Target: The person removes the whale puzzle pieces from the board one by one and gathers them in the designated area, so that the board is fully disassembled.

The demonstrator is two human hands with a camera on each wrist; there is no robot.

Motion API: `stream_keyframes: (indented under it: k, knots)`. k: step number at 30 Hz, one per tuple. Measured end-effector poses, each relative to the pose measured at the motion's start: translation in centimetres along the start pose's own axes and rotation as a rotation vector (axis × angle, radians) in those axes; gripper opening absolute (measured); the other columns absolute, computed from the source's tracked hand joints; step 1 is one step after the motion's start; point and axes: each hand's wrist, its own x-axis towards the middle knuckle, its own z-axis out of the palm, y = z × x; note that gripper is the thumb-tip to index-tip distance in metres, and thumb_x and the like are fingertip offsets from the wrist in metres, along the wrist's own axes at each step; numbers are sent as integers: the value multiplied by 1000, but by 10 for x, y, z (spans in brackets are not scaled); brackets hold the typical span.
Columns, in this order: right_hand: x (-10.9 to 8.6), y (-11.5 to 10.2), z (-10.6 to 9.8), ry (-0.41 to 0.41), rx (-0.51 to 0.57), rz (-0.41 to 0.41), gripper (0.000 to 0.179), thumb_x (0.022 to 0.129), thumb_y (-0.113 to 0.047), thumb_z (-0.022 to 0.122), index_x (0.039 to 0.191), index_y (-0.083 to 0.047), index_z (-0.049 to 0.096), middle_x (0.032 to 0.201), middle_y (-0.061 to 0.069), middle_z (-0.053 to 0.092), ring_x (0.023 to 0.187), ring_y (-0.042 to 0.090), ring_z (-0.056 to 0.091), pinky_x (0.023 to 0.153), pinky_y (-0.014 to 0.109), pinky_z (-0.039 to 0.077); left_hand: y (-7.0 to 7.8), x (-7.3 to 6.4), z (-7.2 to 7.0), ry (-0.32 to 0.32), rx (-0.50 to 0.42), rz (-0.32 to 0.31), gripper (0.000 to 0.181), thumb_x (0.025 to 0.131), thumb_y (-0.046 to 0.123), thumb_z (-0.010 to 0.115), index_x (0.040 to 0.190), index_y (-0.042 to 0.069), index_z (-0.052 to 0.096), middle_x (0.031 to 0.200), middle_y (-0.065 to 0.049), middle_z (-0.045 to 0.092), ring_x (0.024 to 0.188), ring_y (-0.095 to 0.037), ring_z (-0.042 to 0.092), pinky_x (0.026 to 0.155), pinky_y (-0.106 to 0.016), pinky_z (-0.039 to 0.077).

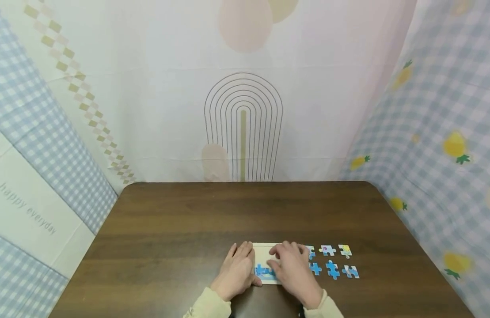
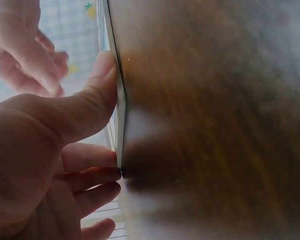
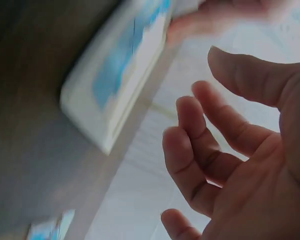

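A pale jigsaw tray [image 1: 264, 250] lies on the table, with joined blue pieces [image 1: 265, 272] along its near side. My left hand [image 1: 237, 270] holds the tray's left near corner, fingers along the left side and thumb on the near edge. In the left wrist view, the thumb [image 2: 103, 67] presses against the thin tray edge [image 2: 121, 102]. Over the tray's right part hovers my right hand [image 1: 291, 268], its fingers loosely bent. The right wrist view shows nothing between that hand's thumb and fingers [image 3: 192, 112]. It hides part of the tray.
Several loose jigsaw pieces [image 1: 332, 269] lie in two rows to the right of the tray, the leftmost partly covered by my right hand. Brown wooden table [image 1: 181, 221] extends around them. Patterned cloth [image 1: 169, 110] hangs behind the table and at both sides.
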Motion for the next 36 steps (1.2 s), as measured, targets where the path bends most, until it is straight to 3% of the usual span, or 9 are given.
stream_keyframes:
  k: [7,12,17,27,36]
  knots:
    - [-5,-9,21,-25,-82,-75,19,80,-25,78,94,-17,68,87,-5,54,88,22,50,91,57,31,5,-1,0,-12,26,2,84,67,56,77,128,2,60,141,-14,51,134,-27,44,110,-49,34]
    - [-7,-7,25,-18,-72,-103,19,78,-24,79,92,-17,70,85,-6,51,85,20,48,90,56,32,7,1,-1,-7,39,14,84,65,56,78,127,2,60,141,-13,51,133,-27,44,109,-48,34]
    - [-7,-9,29,-64,-45,-151,16,80,-23,78,94,-17,71,84,-8,49,84,18,45,88,56,32,5,-2,-2,-15,60,11,83,68,54,78,129,1,59,141,-14,51,133,-28,44,110,-47,34]
    - [-4,-12,27,-96,-58,-107,17,81,-26,77,93,-18,67,83,-7,48,86,20,46,90,58,32,3,-2,-4,13,69,19,81,68,55,78,127,2,61,139,-14,53,132,-27,46,108,-47,36]
    - [-3,-13,27,-71,-91,-127,20,77,-23,79,85,-18,62,81,-5,46,85,22,46,86,56,34,3,0,-4,18,50,19,78,69,51,79,126,1,61,138,-15,53,132,-28,46,108,-45,37]
